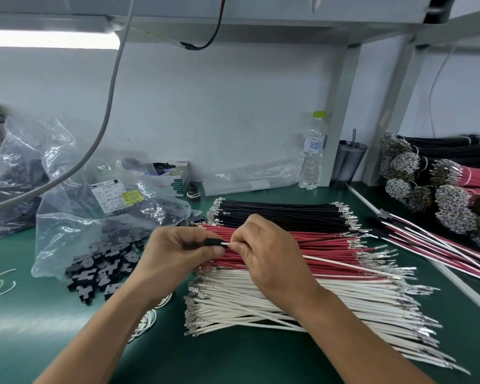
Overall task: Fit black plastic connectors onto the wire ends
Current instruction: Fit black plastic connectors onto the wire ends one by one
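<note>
Left hand: the left hand (178, 250) has its fingers curled round a small black connector (213, 242), pinching it so its open end faces right.
Right hand: the right hand (263, 253) pinches the end of a white wire (344, 266) between thumb and fingertips, right up against the connector's mouth. The wire trails off to the right over the piles.
Wire piles: three flat stacks on the green table (247, 361), black wires (283, 213) at the back, red wires (316, 250) in the middle, white wires (302, 300) nearest, all with metal tips.
Spare connectors: a loose heap of black connectors (103, 268) spilling out of a clear bag (75, 223), just left of the hands.
Back of the table: a water bottle (313, 153) and a dark cup (348, 163) by the wall.
Far right: bundled wires (438, 184), stacked up.
</note>
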`<action>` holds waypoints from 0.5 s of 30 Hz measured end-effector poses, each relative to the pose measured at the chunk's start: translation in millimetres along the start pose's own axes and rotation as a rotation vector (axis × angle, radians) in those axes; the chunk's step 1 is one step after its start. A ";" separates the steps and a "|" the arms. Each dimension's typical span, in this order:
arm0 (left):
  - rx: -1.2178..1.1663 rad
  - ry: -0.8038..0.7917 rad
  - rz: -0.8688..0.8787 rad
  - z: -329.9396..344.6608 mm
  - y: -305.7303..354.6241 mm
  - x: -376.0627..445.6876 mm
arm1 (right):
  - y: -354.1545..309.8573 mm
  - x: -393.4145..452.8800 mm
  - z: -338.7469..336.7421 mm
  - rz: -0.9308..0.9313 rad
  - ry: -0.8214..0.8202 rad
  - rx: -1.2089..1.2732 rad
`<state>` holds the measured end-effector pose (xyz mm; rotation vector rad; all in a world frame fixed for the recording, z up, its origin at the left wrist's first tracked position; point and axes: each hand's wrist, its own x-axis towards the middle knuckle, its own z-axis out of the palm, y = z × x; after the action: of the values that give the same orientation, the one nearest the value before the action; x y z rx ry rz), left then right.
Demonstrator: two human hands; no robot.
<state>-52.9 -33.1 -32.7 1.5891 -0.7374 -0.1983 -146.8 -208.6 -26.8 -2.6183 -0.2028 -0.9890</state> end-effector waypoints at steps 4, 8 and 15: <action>-0.008 0.005 0.028 1.3 3.0 -2.7 | -0.9 -1.8 1.9 -0.040 0.052 0.019; -0.104 0.078 0.057 -1.5 10.5 1.3 | 1.7 7.4 -4.3 -0.075 0.188 -0.130; -0.205 0.243 0.022 -34.8 14.2 6.2 | 22.4 9.7 -21.1 -0.010 0.293 -0.193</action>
<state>-34.4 -7.5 -11.4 1.3797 -0.5274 -0.0607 -147.0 -236.9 -11.3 -2.5975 -0.0514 -1.4432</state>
